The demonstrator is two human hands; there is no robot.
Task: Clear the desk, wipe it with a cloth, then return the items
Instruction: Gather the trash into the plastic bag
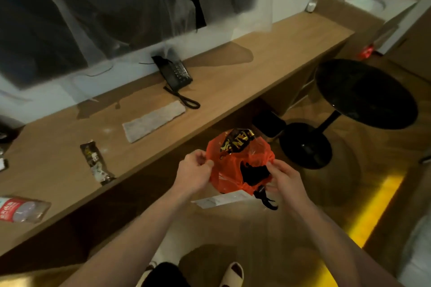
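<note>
Person stands at a long wooden desk (pixel 268 58), both hands out in front, off the desk edge, over the floor. Orange bag (pixel 229 165) held between them, thin plastic, mouth gaping toward the camera with something dark inside. A black packet (pixel 236 141) pokes out at the bag's 12 o'clock; yellow letters on it, upside down, roughly "HAN" readable, rest unclear. A black strap (pixel 267 198) hangs from the bag at 5 o'clock.

Left hand (pixel 194 168) at the bag's 9 o'clock: thumb and fingers curled, pinching the bag rim. Right hand (pixel 283 176) at the bag's 3 to 4 o'clock: fingers bent, thumb and fingertips pinching the rim on that side. Bag mouth stretched between the two grips, so the bag sits right at the fingertips of both hands, not in the palms.

On the desk: grey cloth (pixel 154 121), flat, at 11 o'clock from the bag, near the front edge. Black phone (pixel 175 71) beyond the cloth at its 1 o'clock, coiled cord trailing toward the cloth. Snack wrapper (pixel 96 162) at 9 o'clock from the bag, dark, print too blurred to read. Bottle (pixel 22 208) lying on its side at far 8 o'clock, red-and-white label with characters, not legible.

Black round table (pixel 366 93) at 2 o'clock from the bag, on the floor. Slipper (pixel 232 274) at the bottom.
</note>
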